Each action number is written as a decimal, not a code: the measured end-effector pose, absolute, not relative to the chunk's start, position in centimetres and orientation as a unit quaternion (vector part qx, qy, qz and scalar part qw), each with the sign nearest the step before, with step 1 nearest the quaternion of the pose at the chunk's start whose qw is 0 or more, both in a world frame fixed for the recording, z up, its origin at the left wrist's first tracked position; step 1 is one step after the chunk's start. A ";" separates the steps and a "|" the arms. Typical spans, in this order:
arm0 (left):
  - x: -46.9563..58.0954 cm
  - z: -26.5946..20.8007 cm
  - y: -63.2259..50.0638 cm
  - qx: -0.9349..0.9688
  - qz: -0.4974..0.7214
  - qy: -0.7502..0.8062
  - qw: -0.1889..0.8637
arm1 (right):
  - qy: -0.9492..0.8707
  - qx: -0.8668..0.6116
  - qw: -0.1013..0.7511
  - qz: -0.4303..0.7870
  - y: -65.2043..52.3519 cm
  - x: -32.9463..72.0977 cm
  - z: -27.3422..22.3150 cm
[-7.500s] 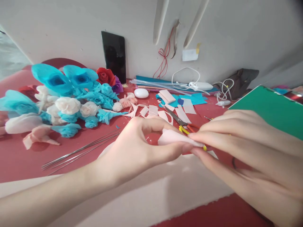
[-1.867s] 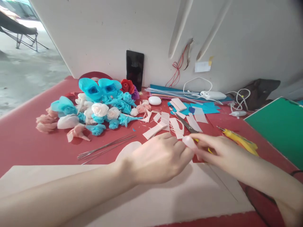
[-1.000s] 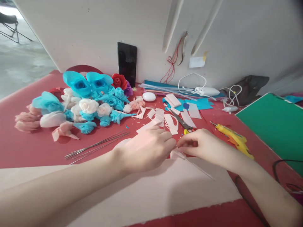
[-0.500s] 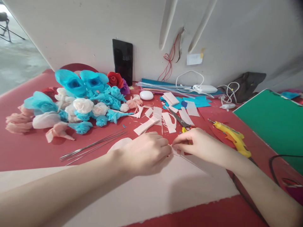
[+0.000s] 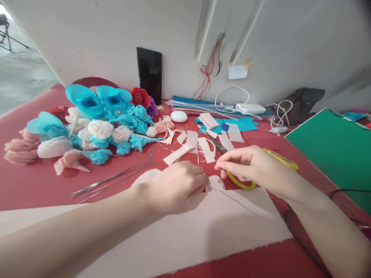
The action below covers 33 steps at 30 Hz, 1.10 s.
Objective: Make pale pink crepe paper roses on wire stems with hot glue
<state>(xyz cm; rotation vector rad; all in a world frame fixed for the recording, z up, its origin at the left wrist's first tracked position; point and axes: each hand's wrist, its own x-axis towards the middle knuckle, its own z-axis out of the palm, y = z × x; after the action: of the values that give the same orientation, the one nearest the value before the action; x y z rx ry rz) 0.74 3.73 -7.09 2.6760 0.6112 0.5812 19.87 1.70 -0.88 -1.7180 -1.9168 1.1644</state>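
Note:
My left hand (image 5: 182, 186) is closed, its fingertips pressed down at the edge of a pale pink paper petal (image 5: 216, 183); what lies under the fingers is hidden. A thin wire (image 5: 240, 203) runs from this petal down to the right, over a large pale pink sheet (image 5: 162, 241). My right hand (image 5: 249, 166) hovers above the yellow handle of the scissors (image 5: 242, 184), fingers loosely curled and nothing visible in them. Another rounded pale pink piece (image 5: 146, 176) lies behind my left wrist.
Blue, white and pink paper flowers (image 5: 101, 129) crowd the left. Several loose wires (image 5: 113, 177) lie before them. Paper scraps (image 5: 179, 153) are beyond my hands. A yellow glue gun (image 5: 282, 159) is partly behind my right hand. A green board (image 5: 333, 154) stands right; a phone (image 5: 149, 73) leans on the wall.
My right hand has let go of the petal and moved right and up, over the scissors handle, now covering much of the glue gun. My left hand has stayed in place.

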 end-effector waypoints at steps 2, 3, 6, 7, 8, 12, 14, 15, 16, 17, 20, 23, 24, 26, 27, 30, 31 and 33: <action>0.7 -6.9 3.8 0.931 0.205 0.233 0.192 | -0.657 -0.591 0.189 0.428 1.5 19.8 -0.8; 0.7 -6.8 3.8 0.927 0.203 0.237 0.206 | -0.650 -0.585 0.207 0.440 1.5 19.8 -0.9; 0.9 -6.8 3.8 0.914 0.205 0.246 0.250 | -0.632 -0.572 0.244 0.462 1.2 19.6 -1.0; 1.0 -6.8 3.8 0.906 0.208 0.255 0.264 | -0.629 -0.571 0.251 0.465 1.2 19.6 -1.0; 1.2 -6.9 3.7 0.898 0.213 0.265 0.278 | -0.625 -0.570 0.257 0.468 1.1 19.6 -1.0; 1.9 -7.4 3.4 0.877 0.226 0.272 0.325 | -0.612 -0.562 0.276 0.483 1.0 19.6 -1.0; 2.1 -7.6 3.4 0.872 0.228 0.268 0.341 | -0.607 -0.566 0.279 0.482 1.0 19.6 -0.9; 2.1 -7.7 3.4 0.869 0.230 0.268 0.347 | -0.609 -0.571 0.277 0.476 1.0 19.6 -0.8; 2.1 -7.7 3.5 0.865 0.233 0.272 0.352 | -0.614 -0.578 0.270 0.465 1.0 19.6 -0.7; 2.1 -7.7 3.7 0.860 0.238 0.276 0.358 | -0.623 -0.587 0.258 0.449 1.1 19.7 -0.6; 2.0 -7.6 4.2 0.842 0.255 0.297 0.371 | -0.651 -0.603 0.211 0.409 1.3 20.0 -0.3; 1.9 -7.3 4.5 0.825 0.274 0.320 0.377 | -0.689 -0.597 0.120 0.394 1.7 20.3 -0.4; 1.9 -7.2 4.5 0.820 0.280 0.326 0.379 | -0.699 -0.592 0.088 0.392 1.8 20.5 -0.6; 1.9 -6.9 4.6 0.810 0.292 0.336 0.383 | -0.710 -0.586 0.043 0.389 2.0 20.7 -1.0; 1.9 -6.7 4.5 0.805 0.296 0.340 0.386 | -0.709 -0.587 0.039 0.388 2.1 20.7 -1.2; 1.9 -6.2 4.3 0.790 0.309 0.350 0.399 | -0.710 -0.599 0.042 0.369 2.0 20.6 -1.7; 1.8 -6.0 4.3 0.785 0.312 0.352 0.403 | -0.709 -0.604 0.047 0.361 2.0 20.5 -1.8; 1.8 -5.6 4.1 0.776 0.319 0.358 0.411 | -0.707 -0.612 0.055 0.350 1.8 20.1 -2.0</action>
<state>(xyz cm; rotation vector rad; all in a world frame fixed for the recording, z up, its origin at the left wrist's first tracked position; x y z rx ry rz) 1.80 4.12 -5.63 1.9518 0.9001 0.8017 20.08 1.82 -2.04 -1.8596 -2.1453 1.0634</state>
